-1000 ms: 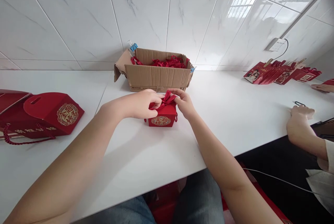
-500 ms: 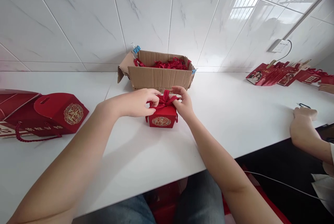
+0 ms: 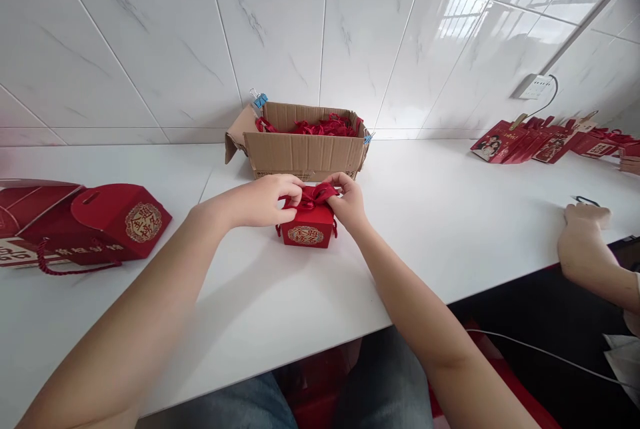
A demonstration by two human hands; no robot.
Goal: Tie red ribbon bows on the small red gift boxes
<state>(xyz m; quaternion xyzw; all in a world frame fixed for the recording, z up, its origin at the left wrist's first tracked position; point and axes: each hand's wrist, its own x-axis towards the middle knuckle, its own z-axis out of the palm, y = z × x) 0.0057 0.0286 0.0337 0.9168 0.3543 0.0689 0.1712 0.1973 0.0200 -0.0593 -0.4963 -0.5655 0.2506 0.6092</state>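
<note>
A small red gift box (image 3: 307, 228) with a gold emblem stands upright on the white table, with cord at its sides. A red ribbon (image 3: 316, 194) lies tied in a bow on its top. My left hand (image 3: 280, 199) pinches the bow's left side between thumb and fingers. On the opposite side, my right hand (image 3: 347, 199) has its thumb and fingers closed on the ribbon's right loop. Parts of the ribbon are hidden behind my fingers.
Behind the gift box stands a cardboard box (image 3: 305, 152) holding red ribbons (image 3: 327, 126). Larger red boxes (image 3: 110, 222) with rope handles lie at left. Several red bags (image 3: 505, 142) stand at far right, near a co-worker's hand (image 3: 587, 216) and a power strip (image 3: 535, 86).
The bow now sits lower and wider, its loops drawn sideways. My right fingers have closed in on the ribbon. A co-worker's other hand has left the right edge.
</note>
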